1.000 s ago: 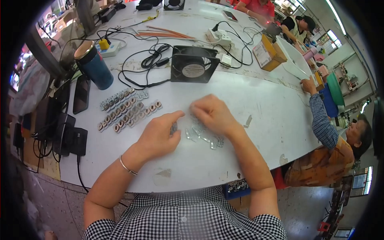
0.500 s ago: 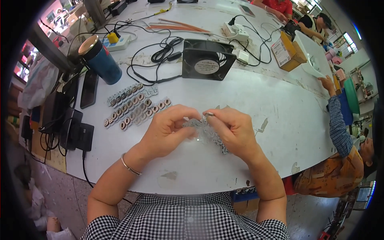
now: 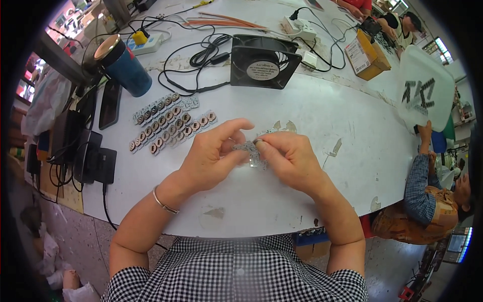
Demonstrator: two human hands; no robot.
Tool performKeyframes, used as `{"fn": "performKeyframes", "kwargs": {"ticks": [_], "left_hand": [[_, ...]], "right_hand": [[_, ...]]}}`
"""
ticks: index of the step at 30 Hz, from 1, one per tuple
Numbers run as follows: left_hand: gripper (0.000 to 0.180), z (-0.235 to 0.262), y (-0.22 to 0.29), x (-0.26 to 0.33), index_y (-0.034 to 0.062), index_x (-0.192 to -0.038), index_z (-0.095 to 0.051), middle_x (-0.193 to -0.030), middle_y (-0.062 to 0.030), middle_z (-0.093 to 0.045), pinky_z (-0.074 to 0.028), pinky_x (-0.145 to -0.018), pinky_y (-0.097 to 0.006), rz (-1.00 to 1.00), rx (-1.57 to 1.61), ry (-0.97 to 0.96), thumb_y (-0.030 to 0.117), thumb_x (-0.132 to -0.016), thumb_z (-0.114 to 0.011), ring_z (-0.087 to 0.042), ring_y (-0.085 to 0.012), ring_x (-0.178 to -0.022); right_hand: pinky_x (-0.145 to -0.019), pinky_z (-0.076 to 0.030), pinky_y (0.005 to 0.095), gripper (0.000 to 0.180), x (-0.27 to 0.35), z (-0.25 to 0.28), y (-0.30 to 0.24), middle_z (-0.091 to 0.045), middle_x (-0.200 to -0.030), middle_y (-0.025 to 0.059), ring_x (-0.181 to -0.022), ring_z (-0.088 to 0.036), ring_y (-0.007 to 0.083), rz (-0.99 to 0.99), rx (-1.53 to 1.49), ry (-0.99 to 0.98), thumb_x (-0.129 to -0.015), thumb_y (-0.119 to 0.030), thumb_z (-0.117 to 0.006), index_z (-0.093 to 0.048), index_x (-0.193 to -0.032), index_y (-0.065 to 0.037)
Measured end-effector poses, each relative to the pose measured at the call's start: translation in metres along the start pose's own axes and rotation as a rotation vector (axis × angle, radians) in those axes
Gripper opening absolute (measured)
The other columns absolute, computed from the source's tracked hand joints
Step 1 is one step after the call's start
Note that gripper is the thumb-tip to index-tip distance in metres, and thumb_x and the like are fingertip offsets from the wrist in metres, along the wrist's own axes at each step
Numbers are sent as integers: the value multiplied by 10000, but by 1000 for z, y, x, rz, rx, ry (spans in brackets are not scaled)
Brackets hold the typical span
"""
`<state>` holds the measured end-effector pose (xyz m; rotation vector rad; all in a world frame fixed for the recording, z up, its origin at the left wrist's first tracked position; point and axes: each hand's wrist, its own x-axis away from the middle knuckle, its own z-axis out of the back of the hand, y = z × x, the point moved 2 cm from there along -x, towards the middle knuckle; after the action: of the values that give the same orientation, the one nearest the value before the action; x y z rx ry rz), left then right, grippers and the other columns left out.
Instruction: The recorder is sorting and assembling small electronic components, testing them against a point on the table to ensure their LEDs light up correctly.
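Pinching a small silvery component strip [image 3: 250,149] between them, the left hand [image 3: 214,156] and right hand [image 3: 287,158] meet above the white table [image 3: 322,116], just right of rows of similar parts [image 3: 168,121] lying on it.

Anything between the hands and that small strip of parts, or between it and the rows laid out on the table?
Nothing visible. Both the left hand and right hand already pinch the small strip above the table. The bare tabletop between it and the laid-out rows looks free.
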<state>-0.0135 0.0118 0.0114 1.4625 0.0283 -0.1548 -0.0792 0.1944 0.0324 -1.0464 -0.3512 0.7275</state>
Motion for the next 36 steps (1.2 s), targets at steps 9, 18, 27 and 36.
{"fn": "performKeyframes", "kwargs": {"ticks": [9, 18, 27, 36], "left_hand": [[410, 1, -2, 0, 0, -1215, -557, -896, -60, -581, -520, -660, -217, -5, 15, 5, -69, -817, -623, -647, -87, -743], [406, 1, 5, 2, -35, -1241, -530, -982, -35, -547, -568, -763, -214, 137, -28, -96, -123, -846, -562, -662, -94, -868], [357, 1, 6, 4, -33, -1196, -564, -1001, -44, -557, -564, -744, -210, 155, -15, -66, -114, -848, -579, -673, -102, -835], [318, -2, 12, 4, -47, -1178, -572, -1043, -75, -612, -563, -724, -218, 117, 10, -84, -77, -862, -604, -679, -105, -811]], "right_hand": [[-611, -441, 300, 167, 1, -2, -2, -625, -716, 86, -646, -549, 159, 18, -22, 69, -922, -109, -597, -680, -940, 34], [-608, -439, 281, 160, 0, -5, 1, -617, -721, 64, -648, -538, 125, -37, 18, -68, -933, -101, -589, -680, -944, 31], [-591, -430, 301, 154, 1, -7, -1, -575, -683, 80, -614, -523, 155, 60, 59, -59, -942, -112, -591, -655, -893, 20], [-563, -413, 311, 134, 4, -4, -7, -549, -648, 90, -586, -503, 173, 144, 111, 17, -904, -99, -617, -640, -840, 17]]}}
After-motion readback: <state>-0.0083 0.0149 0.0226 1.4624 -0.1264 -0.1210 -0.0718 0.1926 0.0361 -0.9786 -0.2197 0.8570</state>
